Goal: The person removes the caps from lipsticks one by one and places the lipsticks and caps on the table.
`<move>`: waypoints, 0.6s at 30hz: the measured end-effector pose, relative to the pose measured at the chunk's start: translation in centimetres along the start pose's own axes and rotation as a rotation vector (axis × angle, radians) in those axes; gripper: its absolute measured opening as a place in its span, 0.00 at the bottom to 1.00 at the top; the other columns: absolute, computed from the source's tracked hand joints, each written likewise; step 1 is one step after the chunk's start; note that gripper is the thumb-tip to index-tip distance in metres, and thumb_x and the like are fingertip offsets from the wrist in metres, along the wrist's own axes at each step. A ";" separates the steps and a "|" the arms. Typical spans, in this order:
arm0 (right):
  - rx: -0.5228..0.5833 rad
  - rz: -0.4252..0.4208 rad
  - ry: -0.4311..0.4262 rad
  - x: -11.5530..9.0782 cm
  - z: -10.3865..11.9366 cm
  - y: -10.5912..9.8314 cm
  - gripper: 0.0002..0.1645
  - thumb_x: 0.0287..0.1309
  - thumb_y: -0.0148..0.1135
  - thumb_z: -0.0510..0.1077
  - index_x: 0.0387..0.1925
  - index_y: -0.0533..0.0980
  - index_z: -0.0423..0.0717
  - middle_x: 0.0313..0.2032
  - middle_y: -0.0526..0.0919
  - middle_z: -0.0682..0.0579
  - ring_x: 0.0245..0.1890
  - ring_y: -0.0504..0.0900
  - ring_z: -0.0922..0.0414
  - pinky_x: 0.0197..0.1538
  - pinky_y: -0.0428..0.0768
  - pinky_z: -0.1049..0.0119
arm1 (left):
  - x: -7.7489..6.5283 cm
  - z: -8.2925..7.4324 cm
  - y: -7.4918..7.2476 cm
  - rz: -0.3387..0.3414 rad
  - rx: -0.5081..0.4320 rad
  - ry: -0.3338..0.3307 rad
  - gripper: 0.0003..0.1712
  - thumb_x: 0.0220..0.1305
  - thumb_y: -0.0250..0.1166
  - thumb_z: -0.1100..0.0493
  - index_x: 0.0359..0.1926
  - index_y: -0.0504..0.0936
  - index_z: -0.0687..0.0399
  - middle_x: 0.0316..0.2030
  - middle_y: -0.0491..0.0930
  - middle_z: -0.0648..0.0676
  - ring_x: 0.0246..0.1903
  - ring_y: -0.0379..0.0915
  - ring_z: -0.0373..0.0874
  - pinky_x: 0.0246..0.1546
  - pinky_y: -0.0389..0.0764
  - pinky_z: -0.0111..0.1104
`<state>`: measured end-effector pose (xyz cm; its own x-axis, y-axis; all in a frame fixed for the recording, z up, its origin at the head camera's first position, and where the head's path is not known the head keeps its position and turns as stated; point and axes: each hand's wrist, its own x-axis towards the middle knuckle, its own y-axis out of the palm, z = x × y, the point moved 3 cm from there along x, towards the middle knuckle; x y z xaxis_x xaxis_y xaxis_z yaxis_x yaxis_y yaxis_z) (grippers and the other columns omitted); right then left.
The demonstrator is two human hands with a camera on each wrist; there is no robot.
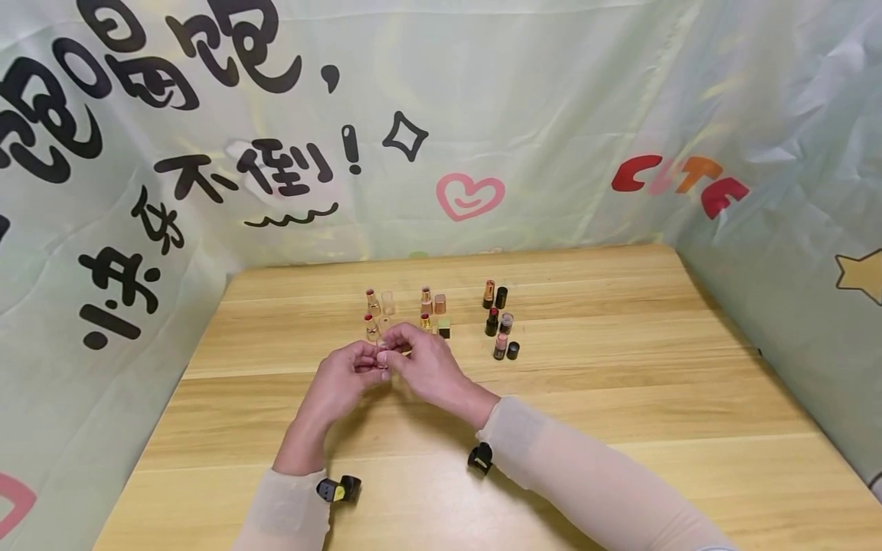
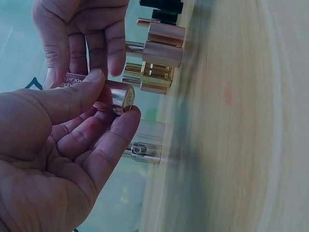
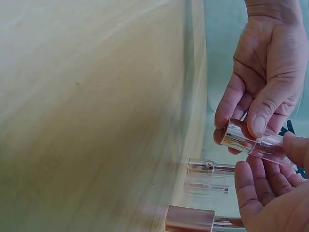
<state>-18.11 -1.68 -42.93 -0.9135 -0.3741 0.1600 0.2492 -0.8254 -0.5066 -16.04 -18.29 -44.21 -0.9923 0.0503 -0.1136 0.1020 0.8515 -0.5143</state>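
Both hands meet over the table around one lipstick. Its shiny rose-gold base [image 3: 235, 134] is pinched between the thumb and fingers of my left hand [image 1: 342, 377]. My right hand [image 1: 429, 366] pinches the clear pinkish cap [image 3: 270, 153] at the other end, which bears small lettering. In the left wrist view the base [image 2: 120, 96] shows its round label end. Just beyond the hands stands an uncapped red lipstick [image 1: 370, 327], and behind it another dark red lipstick [image 1: 372, 300] with a clear cap [image 1: 387, 301] beside it.
Mid-table stand a rose-gold lipstick [image 1: 426, 301] with its cap [image 1: 440, 304], and a gold lipstick [image 1: 425, 321] near a black-and-gold cap [image 1: 444, 329]. Three more lipsticks with caps, among them a pink one [image 1: 501, 346], stand to the right. A printed cloth [image 1: 551, 115] hangs behind the wooden table [image 1: 654, 367].
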 end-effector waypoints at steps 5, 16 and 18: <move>-0.023 -0.006 -0.015 -0.1 0.0 0.0 0.11 0.70 0.69 0.43 0.51 0.81 0.48 0.44 0.88 0.53 0.44 0.87 0.57 0.50 0.85 0.64 | -0.1 0.1 0.0 -0.001 0.026 0.000 0.14 0.64 0.76 0.63 0.50 0.85 0.55 0.44 0.88 0.51 0.44 0.84 0.44 0.50 0.84 0.39; -0.039 -0.023 -0.037 -0.2 0.0 -0.1 0.11 0.71 0.67 0.41 0.52 0.80 0.47 0.45 0.88 0.52 0.47 0.87 0.55 0.53 0.85 0.60 | 0.0 0.2 0.2 -0.001 0.022 -0.005 0.16 0.66 0.75 0.60 0.53 0.86 0.56 0.46 0.88 0.52 0.48 0.85 0.46 0.55 0.84 0.44; -0.038 -0.019 -0.040 -0.2 0.0 -0.1 0.11 0.71 0.66 0.40 0.52 0.79 0.46 0.45 0.88 0.52 0.47 0.87 0.55 0.54 0.85 0.60 | 0.0 0.3 0.1 -0.006 0.048 0.004 0.14 0.66 0.74 0.58 0.52 0.87 0.55 0.45 0.89 0.51 0.47 0.85 0.46 0.54 0.84 0.44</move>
<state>-17.95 -1.55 -42.90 -0.9042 -0.3757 0.2031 0.2191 -0.8163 -0.5345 -15.99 -18.31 -44.50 -0.9932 0.0470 -0.1067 0.0987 0.8260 -0.5550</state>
